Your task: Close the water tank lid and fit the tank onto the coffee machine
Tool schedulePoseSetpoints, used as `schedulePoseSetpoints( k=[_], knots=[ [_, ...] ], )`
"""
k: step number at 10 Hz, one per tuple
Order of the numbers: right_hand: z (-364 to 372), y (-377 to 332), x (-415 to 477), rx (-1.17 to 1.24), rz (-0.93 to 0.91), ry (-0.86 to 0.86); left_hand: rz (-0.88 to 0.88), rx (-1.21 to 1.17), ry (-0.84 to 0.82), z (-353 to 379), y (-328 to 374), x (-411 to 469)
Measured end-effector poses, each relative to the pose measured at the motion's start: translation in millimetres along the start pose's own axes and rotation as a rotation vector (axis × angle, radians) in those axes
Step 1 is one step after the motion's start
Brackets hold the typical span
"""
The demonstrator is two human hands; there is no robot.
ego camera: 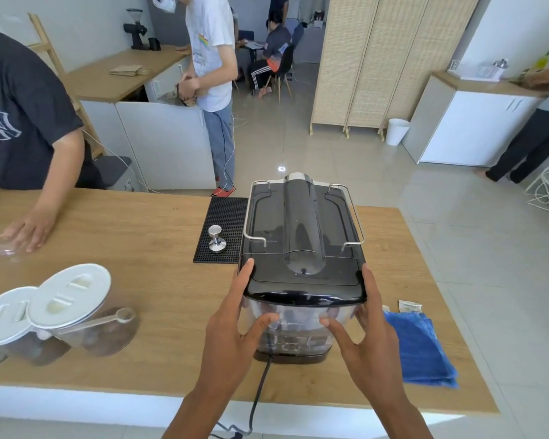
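Lid [303, 285] shut on water tank [298, 315]. My left hand [235, 331] and right hand [365, 331] clasp its 2 sides, fingers spread, tank at coffee machine [301, 223] rear. Seating looks nearly done; final press left.

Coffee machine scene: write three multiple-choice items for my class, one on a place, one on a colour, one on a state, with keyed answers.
1. Where is the tamper?
A. On the black mat, left of the coffee machine
B. On the cloth
C. On the floor

2. What colour is the folded cloth?
A. Red
B. Blue
C. White

3. The water tank lid is:
A. Raised
B. Removed
C. Shut

Answers: 1 A, it stands on the mat. 2 B, plainly blue. 3 C, it lies flat on the tank, which the left hand and right hand hold.
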State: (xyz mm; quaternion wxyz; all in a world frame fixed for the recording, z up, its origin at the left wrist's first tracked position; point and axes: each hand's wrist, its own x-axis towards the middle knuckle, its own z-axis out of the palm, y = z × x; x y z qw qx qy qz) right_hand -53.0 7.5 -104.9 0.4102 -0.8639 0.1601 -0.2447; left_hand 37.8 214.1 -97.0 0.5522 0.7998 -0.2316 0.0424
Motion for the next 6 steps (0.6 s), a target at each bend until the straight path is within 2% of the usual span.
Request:
schedulePoseSetpoints(
  k=[3, 5, 6],
  knots=[
    [7.5, -3.0, -6.7, -0.017, 0.024, 0.053, 0.03, -0.055, 0.051, 6.4, -3.1, -7.4],
    [13.0, 2.3, -14.1, -0.001, 0.062, 0.084, -0.05, -0.089, 0.058, 11.9, -10.8, -17.9],
    [23.9, 13.0, -30.1, -0.03, 0.055, 0.069, -0.104, 0.034, 0.009, 15.7, -27.2, -36.9]
  ],
)
